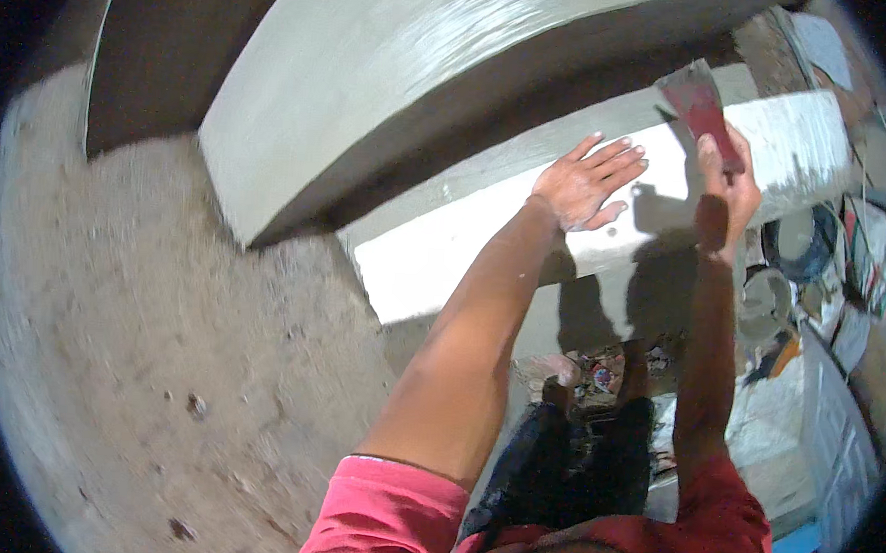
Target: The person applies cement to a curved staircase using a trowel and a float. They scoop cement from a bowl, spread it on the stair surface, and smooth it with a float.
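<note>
My left hand (590,187) lies flat with its fingers spread on the bright white top of a plastered ledge (434,251). In my right hand (733,197) is a scraper (707,115) with a red handle and a wide, worn metal blade. The blade points up and away, above the far edge of the ledge, and its shadow falls on the white top. My fingers wrap round the handle. Whether the blade touches any surface, I cannot tell.
Behind the ledge rises a smooth grey plastered wall (373,83) with a dark recess under it. On the right stand a dark bucket (800,245) and a pale round container (765,301). Rubble lies by my feet. Rough bare ground (188,363) spreads to the left.
</note>
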A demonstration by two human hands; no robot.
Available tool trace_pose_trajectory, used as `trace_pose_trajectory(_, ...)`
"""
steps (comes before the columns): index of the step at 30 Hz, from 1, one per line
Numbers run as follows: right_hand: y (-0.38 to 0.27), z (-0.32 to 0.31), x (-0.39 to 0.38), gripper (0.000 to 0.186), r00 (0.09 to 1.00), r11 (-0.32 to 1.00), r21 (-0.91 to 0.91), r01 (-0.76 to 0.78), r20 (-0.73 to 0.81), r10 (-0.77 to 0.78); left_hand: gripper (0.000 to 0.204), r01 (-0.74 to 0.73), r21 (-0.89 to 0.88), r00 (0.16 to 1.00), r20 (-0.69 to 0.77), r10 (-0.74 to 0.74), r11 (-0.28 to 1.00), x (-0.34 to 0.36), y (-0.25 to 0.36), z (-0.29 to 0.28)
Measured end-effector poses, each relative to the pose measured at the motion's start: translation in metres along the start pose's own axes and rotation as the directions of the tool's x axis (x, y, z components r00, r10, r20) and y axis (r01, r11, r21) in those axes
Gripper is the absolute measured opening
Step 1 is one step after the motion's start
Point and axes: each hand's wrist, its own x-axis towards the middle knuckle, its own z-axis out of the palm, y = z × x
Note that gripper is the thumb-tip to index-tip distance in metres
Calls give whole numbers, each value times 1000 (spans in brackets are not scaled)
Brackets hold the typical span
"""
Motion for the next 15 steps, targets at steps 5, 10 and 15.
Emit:
trace_pose_trajectory(5, -40, 55, -72, 30, 975, 997, 76, -33, 223, 15, 64, 124, 122, 882, 442, -166, 985, 9, 3, 0)
trace_pose_trajectory(10, -74, 94, -111, 27, 778, 859, 46, 511, 401, -484, 57, 72, -97, 933, -346, -101, 993, -43, 3, 27)
trace_pose_trajectory(15, -90, 198, -173, 38, 531, 731, 281, 621, 536, -657, 63, 330, 30, 887, -352, -299, 944, -189, -15, 42)
